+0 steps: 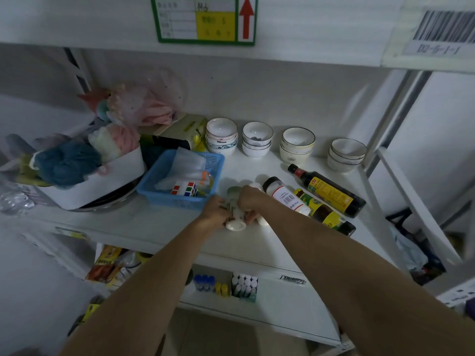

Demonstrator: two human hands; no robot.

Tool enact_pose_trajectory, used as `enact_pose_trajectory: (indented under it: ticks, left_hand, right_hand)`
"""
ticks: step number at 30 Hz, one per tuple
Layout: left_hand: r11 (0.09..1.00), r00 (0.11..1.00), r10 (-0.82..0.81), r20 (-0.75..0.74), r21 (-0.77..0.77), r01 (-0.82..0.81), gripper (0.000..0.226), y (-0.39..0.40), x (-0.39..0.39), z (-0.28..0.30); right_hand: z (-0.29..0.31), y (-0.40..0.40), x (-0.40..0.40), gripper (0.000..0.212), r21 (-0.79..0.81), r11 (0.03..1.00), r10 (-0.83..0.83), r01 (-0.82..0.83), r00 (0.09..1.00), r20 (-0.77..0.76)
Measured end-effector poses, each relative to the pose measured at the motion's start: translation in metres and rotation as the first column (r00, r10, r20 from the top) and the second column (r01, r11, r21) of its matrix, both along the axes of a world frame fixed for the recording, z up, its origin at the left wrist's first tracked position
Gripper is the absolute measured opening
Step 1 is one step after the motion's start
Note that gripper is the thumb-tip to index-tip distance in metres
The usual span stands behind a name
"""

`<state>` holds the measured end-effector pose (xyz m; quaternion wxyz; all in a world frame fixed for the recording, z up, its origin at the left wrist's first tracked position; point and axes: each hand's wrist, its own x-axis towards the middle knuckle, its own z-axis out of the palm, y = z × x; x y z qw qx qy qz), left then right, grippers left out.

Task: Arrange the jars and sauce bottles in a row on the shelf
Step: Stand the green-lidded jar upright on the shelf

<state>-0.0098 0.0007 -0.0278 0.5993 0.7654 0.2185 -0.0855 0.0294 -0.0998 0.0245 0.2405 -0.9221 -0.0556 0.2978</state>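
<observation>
Now gripping one white jar with both hands at the near middle of the shelf: left hand wrapped on its left side, right hand curled over its right side and top. Lying on its side, white cap toward the near edge, just right of the blue basket. Judged as the opening step, a first jar being taken up, no row begun. To the right, still lying flat: a black-capped jar with a barcode label, then two dark sauce bottles, the green-labelled bottle touching that jar. Four stacks of bowls along the far edge. Next move calls for tipping the held jar upright, cap up, and standing it on bare shelf ahead of the bowls, leaving room rightward for the rest. Another white item partly hidden behind the right hand, kind unclear.
</observation>
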Motion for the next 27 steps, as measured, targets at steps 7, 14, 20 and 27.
enact_pose_trajectory:
  ticks: [7,14,20,27]
  left_hand:
    - [0.995,0.997,-0.018,0.076,-0.092,0.025,0.041,0.001,-0.017,0.0]
    - [0.998,0.981,-0.057,0.188,-0.011,0.06,0.056,0.001,-0.024,-0.002]
    - [0.999,0.965,-0.037,0.26,0.01,0.035,0.054,0.005,-0.033,-0.007]
    - [0.99,0.956,-0.014,0.294,0.141,-0.028,0.036,0.004,-0.032,-0.013]
  right_hand:
    - [0.0,-0.001,-0.002,0.066,0.191,0.969,-0.142,0.156,0.986,-0.088]
    - [-0.008,-0.009,0.002,0.066,0.19,0.978,-0.101,0.081,0.99,0.098]
    - [-0.001,-0.021,0.012,0.059,0.263,0.963,0.043,-0.056,0.998,0.056]
    - [0.006,-0.022,0.016,0.053,0.277,0.947,0.146,-0.162,0.986,0.076]
